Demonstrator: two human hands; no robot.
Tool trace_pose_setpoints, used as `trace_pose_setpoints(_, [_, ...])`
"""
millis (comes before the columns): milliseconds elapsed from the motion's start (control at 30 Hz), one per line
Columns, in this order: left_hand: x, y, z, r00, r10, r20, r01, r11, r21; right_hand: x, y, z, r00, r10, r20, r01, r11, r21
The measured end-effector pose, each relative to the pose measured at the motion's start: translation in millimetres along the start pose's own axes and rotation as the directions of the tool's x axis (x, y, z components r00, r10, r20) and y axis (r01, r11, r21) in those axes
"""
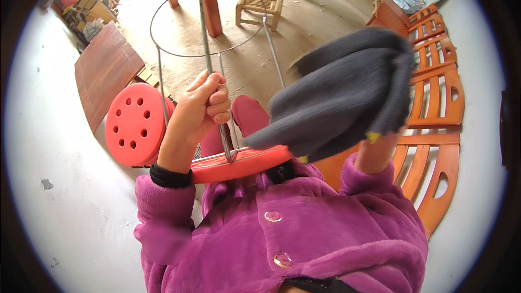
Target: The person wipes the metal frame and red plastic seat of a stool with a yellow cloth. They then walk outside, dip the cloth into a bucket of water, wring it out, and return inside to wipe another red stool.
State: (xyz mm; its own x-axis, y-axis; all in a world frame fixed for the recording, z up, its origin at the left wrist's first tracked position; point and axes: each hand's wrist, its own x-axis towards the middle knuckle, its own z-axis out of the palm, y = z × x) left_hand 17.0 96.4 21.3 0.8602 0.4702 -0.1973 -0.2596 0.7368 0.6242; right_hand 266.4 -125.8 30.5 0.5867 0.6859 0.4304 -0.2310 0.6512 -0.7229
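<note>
A stool with a red round seat (239,170) lies tipped over against my lap, its thin metal legs pointing up and away from me and joined by a metal ring (153,38). My left hand (206,100) is closed around one metal leg, partway along it. On the right, a dark grey cloth (347,87) is held up in the air, blurred by motion, with small yellow bits at its lower edge. It covers my right hand (384,144), of which little more than the wrist shows; the fingers are hidden. Part of the cloth hangs over the red seat's right side.
Another red round stool seat (133,125) with several holes stands at the left, beside a brown board (106,73). Orange slatted wooden chairs (434,100) line the right wall. Ahead are a small wooden stool (259,8) and a red-legged table (210,11). Piled clutter (92,5) sits far left.
</note>
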Motion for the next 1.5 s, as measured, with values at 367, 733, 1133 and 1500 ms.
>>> trace_pose_setpoints(367, [-27,-7,-9,0.966,0.148,-0.212,-0.115,0.980,0.161,-64,73,-7,0.933,0.345,0.101,0.059,0.131,-0.990])
trace_pose_setpoints(733, [-38,-19,9,0.944,0.182,-0.276,-0.083,0.938,0.337,-31,199,-52,0.950,0.297,-0.095,-0.232,0.469,-0.852])
trace_pose_setpoints(1133, [-46,-21,15,0.935,0.187,-0.302,-0.077,0.937,0.340,225,278,-51,0.995,0.096,0.013,-0.008,0.221,-0.975])
trace_pose_setpoints(1500, [-38,-21,7,0.943,0.170,-0.284,-0.086,0.954,0.287,-79,189,-47,0.818,0.558,-0.137,-0.571,0.764,-0.301])
